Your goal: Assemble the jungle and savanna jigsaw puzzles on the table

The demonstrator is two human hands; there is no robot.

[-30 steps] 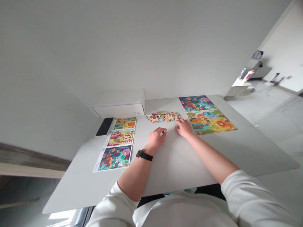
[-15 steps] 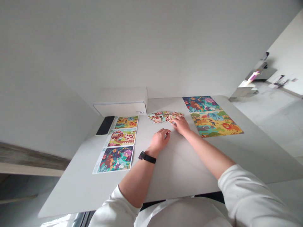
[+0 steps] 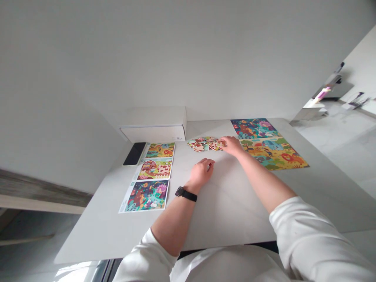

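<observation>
A pile of loose jigsaw puzzle pieces with cream, red and green print lies toward the back of the table. At its right end my right hand is closed, thumb and fingertips pinching a puzzle piece at the pile's edge. Nearer to me, my left hand rests on the tabletop just in front of the pile, fingers curled in; whether they hold anything is hidden. A black watch is on the left wrist.
Two assembled puzzles, a dark forest scene and a yellow savanna scene, lie at right. Left are three picture sheets: savanna, farm and forest. Behind them are a black phone and a white box.
My right hand has shifted slightly right across the pile, its fingers drawn together at the right end. The left hand stays curled in about the same place. The whole view has shifted a little.
</observation>
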